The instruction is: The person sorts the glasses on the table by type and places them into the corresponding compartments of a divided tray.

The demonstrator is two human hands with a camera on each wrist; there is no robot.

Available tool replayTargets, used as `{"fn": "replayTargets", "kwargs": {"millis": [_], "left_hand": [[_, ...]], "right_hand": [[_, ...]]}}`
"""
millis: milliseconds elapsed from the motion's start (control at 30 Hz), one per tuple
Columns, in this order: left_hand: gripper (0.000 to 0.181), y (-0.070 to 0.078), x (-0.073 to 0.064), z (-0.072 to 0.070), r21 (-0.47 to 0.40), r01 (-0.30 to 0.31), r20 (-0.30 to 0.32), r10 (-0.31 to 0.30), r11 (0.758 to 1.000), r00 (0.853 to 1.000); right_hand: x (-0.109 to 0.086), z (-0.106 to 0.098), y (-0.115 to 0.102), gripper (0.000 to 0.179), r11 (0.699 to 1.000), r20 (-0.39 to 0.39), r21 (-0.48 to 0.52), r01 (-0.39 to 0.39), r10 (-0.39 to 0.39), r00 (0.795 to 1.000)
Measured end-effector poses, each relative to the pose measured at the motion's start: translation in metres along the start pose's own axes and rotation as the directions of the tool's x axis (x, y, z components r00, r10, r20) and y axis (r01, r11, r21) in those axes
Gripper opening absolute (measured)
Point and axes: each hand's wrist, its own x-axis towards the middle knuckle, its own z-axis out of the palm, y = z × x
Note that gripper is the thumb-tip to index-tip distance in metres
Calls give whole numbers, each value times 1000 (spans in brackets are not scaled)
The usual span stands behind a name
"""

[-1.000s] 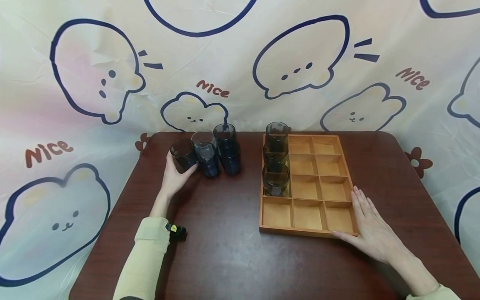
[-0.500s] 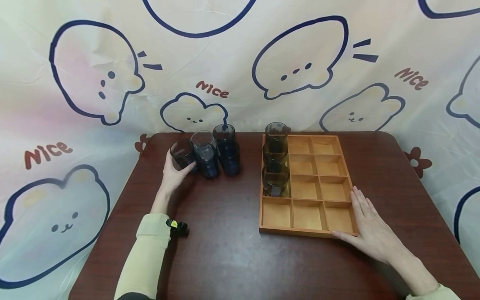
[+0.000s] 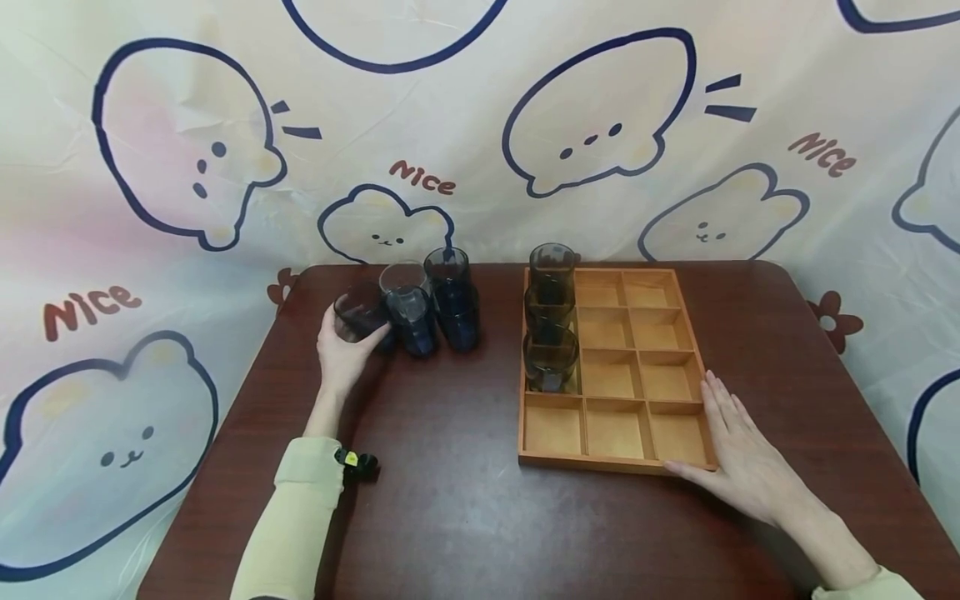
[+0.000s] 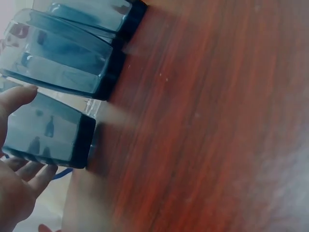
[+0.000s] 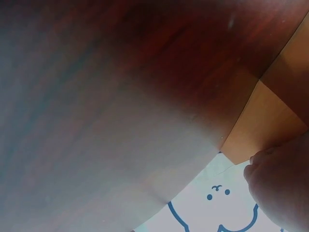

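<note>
My left hand [image 3: 343, 354] grips a dark tinted glass [image 4: 48, 129] at the left end of a group of glasses. In the left wrist view the thumb lies along one side of it and the fingers along the other. Right beside it stand another dark glass [image 3: 416, 321] and further ones [image 3: 457, 312], upright on the table. My right hand [image 3: 757, 462] rests against the right front corner of a wooden compartment tray [image 3: 581, 461], fingers straight along its side and thumb at the front edge. The right wrist view shows only part of that hand and the tray's side.
Three tinted glasses [image 3: 551, 354] stand in the tray's left column, in the back three compartments. The dark wooden table [image 3: 442, 500] ends at a printed curtain [image 3: 480, 125] behind. A clear rim [image 3: 405, 271] shows behind the loose glasses.
My left hand has shifted slightly left, and the gripped glass has moved with it, its rim a little away from the neighbouring glass. My right hand and the tray have stayed put.
</note>
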Motion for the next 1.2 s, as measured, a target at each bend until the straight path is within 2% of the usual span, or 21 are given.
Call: {"fn": "replayTargets", "kwargs": {"millis": [200, 300, 467, 667, 900, 1033, 1200], "left_hand": [[95, 10, -11, -7, 44, 75, -58, -72, 996, 996], [93, 17, -17, -9, 33, 88, -74, -86, 996, 994], [87, 26, -28, -12, 5, 91, -93, -90, 996, 992], [83, 38, -46, -16, -22, 68, -101, -69, 997, 992], [79, 52, -70, -11, -23, 3, -52, -4, 1000, 999], [75, 57, -85, -1, -54, -37, -2, 37, 998, 999], [76, 62, -100, 13, -99, -49, 74, 56, 994, 996]], "right_hand": [[1, 1, 1, 133, 1000, -10, -6, 18, -18, 1000], [0, 1, 1, 133, 1000, -14, -4, 19, -19, 1000], [0, 0, 1, 133, 1000, -6, 3, 8, -8, 1000], [1, 0, 1, 133, 1000, 1, 11, 1, -1, 1000], [0, 1, 2, 133, 1000, -18, 8, 14, -14, 1000], [1, 1, 2, 133, 1000, -24, 5, 19, -19, 1000], [1, 2, 2, 133, 1000, -26, 7, 23, -23, 999]]}}
